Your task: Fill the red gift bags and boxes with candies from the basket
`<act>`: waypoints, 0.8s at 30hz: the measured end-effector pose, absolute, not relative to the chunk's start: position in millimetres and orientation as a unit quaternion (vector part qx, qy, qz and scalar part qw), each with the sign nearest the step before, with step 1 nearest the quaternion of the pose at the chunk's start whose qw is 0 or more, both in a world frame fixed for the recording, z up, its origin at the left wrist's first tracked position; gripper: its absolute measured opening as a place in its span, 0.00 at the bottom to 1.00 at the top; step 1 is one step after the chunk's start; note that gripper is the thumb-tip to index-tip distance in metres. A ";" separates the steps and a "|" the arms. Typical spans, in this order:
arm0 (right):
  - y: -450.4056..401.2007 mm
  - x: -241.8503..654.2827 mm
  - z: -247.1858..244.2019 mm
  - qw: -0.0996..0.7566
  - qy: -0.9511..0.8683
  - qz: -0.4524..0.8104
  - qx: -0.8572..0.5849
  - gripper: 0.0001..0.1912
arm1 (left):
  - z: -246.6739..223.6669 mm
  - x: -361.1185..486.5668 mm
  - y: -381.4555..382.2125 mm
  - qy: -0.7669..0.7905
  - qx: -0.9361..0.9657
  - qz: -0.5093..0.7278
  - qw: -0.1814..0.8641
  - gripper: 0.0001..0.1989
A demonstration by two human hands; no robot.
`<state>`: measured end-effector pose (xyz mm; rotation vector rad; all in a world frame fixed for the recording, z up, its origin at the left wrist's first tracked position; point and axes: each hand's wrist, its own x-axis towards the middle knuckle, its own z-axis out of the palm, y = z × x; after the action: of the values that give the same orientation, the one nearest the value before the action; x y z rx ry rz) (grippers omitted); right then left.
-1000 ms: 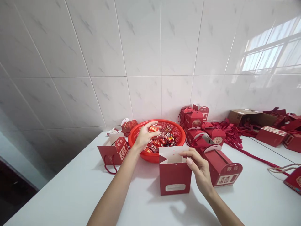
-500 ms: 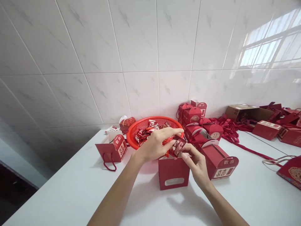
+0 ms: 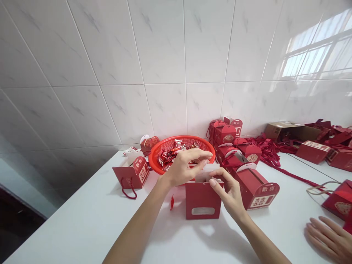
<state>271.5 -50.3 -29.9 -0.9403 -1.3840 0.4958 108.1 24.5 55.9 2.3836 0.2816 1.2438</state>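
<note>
An upright red gift box with an oval cut-out in its front panel stands on the white table before me, its top flaps raised. My right hand pinches the box's right upper edge between thumb and fingers. Over the box's mouth is my left hand, fingers stretched out and thumb apart, with nothing visible in it. A small red-wrapped candy shows left of the box, low by the tabletop. Behind my left hand sits a red plastic basket holding many wrapped candies. The box's inside is mostly hidden.
An open red box with a cord handle stands at left. Several red boxes are grouped at right, with red ribbon and a cardboard carton beyond. Another person's hand rests at the lower right.
The candy packets between my hands have left my left hand. One red candy now shows left of the box. Another person's hand has appeared at right, and the red bag there has shifted.
</note>
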 end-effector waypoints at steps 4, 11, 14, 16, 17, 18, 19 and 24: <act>-50.2 271.4 -30.0 0.644 -0.608 0.201 -0.419 0.10 | 71.1 92.2 22.1 0.153 0.841 0.449 0.260 0.07; -50.3 271.6 -30.6 0.636 -0.617 0.193 -0.421 0.10 | 94.5 66.1 5.1 0.280 0.895 0.192 0.290 0.07; -50.6 271.2 -29.9 0.637 -0.621 0.192 -0.415 0.10 | 92.9 71.7 1.7 0.232 0.904 0.205 0.296 0.10; -50.7 271.2 -29.7 0.635 -0.623 0.194 -0.414 0.10 | 92.6 75.3 0.4 0.193 0.917 0.190 0.294 0.11; -50.6 271.4 -29.8 0.635 -0.622 0.196 -0.414 0.10 | 93.4 75.5 0.0 0.182 0.921 0.186 0.291 0.11; -50.5 271.7 -30.0 0.635 -0.620 0.198 -0.415 0.10 | 94.8 73.9 -0.3 0.179 0.921 0.190 0.288 0.11; -50.2 271.9 -30.1 0.637 -0.619 0.199 -0.415 0.10 | 96.8 70.7 -0.4 0.186 0.917 0.201 0.289 0.10; -49.8 272.2 -29.6 0.642 -0.614 0.189 -0.418 0.10 | 100.1 39.8 7.7 0.299 0.893 0.103 0.321 0.08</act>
<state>272.2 -49.8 -29.6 -0.9530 -1.3991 0.4311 39.8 7.7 100.1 2.3449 0.7844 0.2693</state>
